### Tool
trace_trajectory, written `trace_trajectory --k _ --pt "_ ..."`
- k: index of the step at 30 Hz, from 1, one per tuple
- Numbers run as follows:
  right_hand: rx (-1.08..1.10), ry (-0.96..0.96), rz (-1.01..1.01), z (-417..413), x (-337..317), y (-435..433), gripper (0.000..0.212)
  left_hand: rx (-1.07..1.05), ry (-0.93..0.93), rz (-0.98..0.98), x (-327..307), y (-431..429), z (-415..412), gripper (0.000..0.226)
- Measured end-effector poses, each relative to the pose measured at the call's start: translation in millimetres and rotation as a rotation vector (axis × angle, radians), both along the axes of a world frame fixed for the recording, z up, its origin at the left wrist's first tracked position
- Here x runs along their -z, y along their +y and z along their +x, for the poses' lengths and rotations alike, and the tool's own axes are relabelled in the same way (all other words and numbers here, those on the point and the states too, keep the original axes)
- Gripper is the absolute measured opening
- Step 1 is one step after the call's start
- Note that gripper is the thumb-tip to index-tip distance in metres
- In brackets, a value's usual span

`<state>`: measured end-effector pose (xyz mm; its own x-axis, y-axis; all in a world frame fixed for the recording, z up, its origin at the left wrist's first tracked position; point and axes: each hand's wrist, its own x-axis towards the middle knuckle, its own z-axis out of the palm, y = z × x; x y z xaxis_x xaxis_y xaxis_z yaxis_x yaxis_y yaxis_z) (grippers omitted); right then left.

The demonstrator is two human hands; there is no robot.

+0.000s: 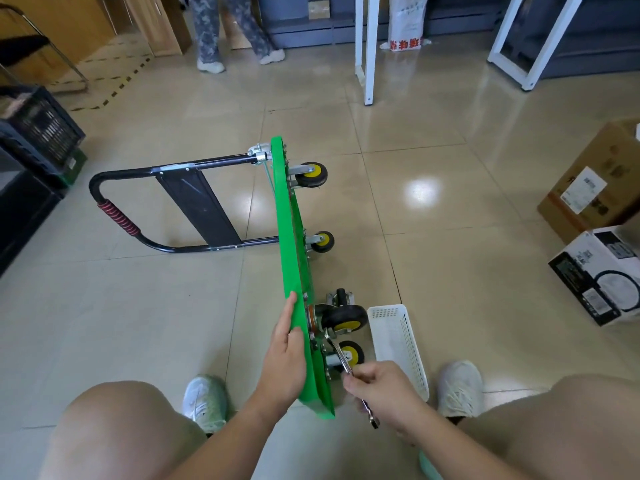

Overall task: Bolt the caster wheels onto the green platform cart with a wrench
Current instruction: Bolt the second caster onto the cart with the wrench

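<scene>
Cart position first: the green platform cart (294, 258) stands tipped on one long edge on the floor (450, 202), directly ahead of your feet. Its deck face is to your left, its underside to your right, and its black handle (114, 216) reaches out to the left. Four caster wheels (346, 318) project from the underside, two at the far end and two at the near end. Your left hand (285, 355) lies flat against the deck face at the near end, fingers straight, steadying it. Your right hand (381, 389) is curled round the shank of the wrench (341, 360), whose head sits at the mounting plate of the nearest caster. The deck looks stiff, but it balances on a narrow edge, so it is likely to topple or skate on the glossy tiles when you lever the wrench. Brace it at the upper edge opposite the bolt, and grip the wrench well down the shank. The casters probably swivel, so do not steady the cart by them. A white basket (398, 341) lies just beside the near casters and could foul the wrench's swing. Cardboard boxes (588, 188) stand well apart to the right and a black crate (38, 126) to the left. Another person (225, 29) stands at the far side of the floor.
</scene>
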<state>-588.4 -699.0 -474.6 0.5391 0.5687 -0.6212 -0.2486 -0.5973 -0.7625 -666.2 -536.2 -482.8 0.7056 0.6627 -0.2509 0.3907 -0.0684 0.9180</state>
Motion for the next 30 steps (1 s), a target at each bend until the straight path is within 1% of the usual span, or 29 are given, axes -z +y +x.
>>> trace_trajectory --k 3,8,10,14,18,21,24,30 --pt "-0.018 -0.035 -0.004 7 6 0 0.022 0.002 -0.009 0.008 2 1 0 0.058" --pt "-0.008 -0.007 0.069 4 11 7 0.005 -0.012 0.015 0.005 2 1 2 0.057" --pt "0.017 0.003 0.068 2 14 9 0.011 -0.007 0.016 -0.001 0 -1 3 0.058" --pt "0.131 0.171 0.122 0 18 11 0.025 0.008 0.018 -0.009 -2 0 3 0.059" --pt "0.031 0.104 0.124 0 26 6 0.024 0.002 0.009 -0.017 1 1 2 0.060" --pt "0.011 0.077 0.128 -2 40 8 0.021 -0.010 -0.004 -0.033 0 1 3 0.060" --pt "0.007 0.105 0.155 -6 53 12 0.026 -0.008 0.003 -0.033 -3 0 3 0.060" --pt "0.066 0.183 0.201 -7 67 20 0.026 -0.012 -0.004 -0.030 1 1 2 0.060"
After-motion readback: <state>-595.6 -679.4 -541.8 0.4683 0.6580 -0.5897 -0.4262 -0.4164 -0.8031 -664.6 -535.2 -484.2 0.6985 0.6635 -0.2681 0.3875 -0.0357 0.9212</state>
